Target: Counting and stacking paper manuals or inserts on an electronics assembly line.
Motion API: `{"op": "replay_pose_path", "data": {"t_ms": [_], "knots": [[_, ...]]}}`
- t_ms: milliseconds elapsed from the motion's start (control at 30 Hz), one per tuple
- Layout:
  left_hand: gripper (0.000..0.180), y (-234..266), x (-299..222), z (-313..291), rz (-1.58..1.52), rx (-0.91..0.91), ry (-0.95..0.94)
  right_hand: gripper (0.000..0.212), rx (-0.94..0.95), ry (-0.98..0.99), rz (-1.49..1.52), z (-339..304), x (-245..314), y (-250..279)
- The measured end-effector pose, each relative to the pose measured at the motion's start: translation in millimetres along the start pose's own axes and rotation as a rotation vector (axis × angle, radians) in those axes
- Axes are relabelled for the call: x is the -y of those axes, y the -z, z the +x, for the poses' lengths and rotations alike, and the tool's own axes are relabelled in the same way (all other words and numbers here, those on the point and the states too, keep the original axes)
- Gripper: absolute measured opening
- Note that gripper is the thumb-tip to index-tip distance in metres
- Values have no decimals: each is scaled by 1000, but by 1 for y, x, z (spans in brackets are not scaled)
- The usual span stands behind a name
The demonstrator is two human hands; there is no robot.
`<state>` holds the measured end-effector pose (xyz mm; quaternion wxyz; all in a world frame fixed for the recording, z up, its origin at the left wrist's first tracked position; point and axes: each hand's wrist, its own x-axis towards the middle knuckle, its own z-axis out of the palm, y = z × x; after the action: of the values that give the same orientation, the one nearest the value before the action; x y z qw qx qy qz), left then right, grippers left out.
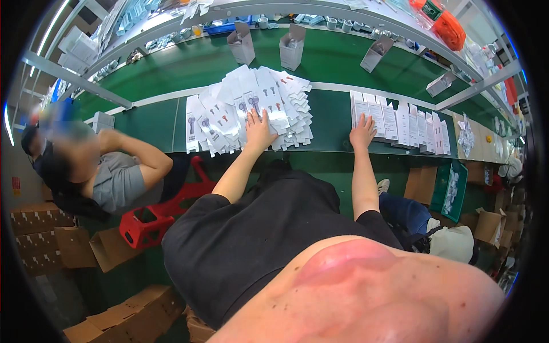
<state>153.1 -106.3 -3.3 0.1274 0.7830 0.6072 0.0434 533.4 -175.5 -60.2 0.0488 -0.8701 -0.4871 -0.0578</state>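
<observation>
A large heap of flat, unfolded white cartons (220, 123) printed with small product pictures lies on the green work table. My left hand (260, 132) rests on the heap near its front middle, fingers spread and nothing gripped. To the right, several folded white boxes (403, 126) stand in a close row along the table. At the left end of that row is my right hand (362, 135), its fingers stretched out against the nearest box. It does not wrap round the box.
On the green conveyor behind stand open white boxes (291, 48). A metal shelf frame (80, 80) edges the bench. Someone in a grey shirt (123, 186) sits at the left by a red plastic stool (140, 226). Brown cardboard boxes (123, 317) and a green crate (452, 191) are below.
</observation>
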Motion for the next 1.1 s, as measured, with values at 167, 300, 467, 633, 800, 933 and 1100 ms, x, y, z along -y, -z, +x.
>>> {"op": "replay_pose_path", "data": {"t_ms": [167, 300, 467, 633, 800, 933, 1100], "knots": [[85, 17, -7, -21, -175, -34, -13, 71, 52, 7, 11, -16, -10, 1], [67, 59, -13, -47, -367, -194, -106, 73, 75, -43, 27, -16, -3, 19], [45, 113, -31, -73, -498, -450, -182, 82, -162, 59, 397, -35, 57, 89], [34, 147, -56, -86, -523, -511, -260, 105, -253, 637, 823, -66, 117, 176], [47, 157, -74, -90, -767, -100, -437, 119, -250, 914, 712, -68, 117, 218], [52, 172, -64, -80, -921, 265, -529, 125, -107, 945, 834, -78, 105, 228], [57, 169, -55, -81, -1024, 610, -408, 129, 8, 912, 863, -112, 111, 227]]}}
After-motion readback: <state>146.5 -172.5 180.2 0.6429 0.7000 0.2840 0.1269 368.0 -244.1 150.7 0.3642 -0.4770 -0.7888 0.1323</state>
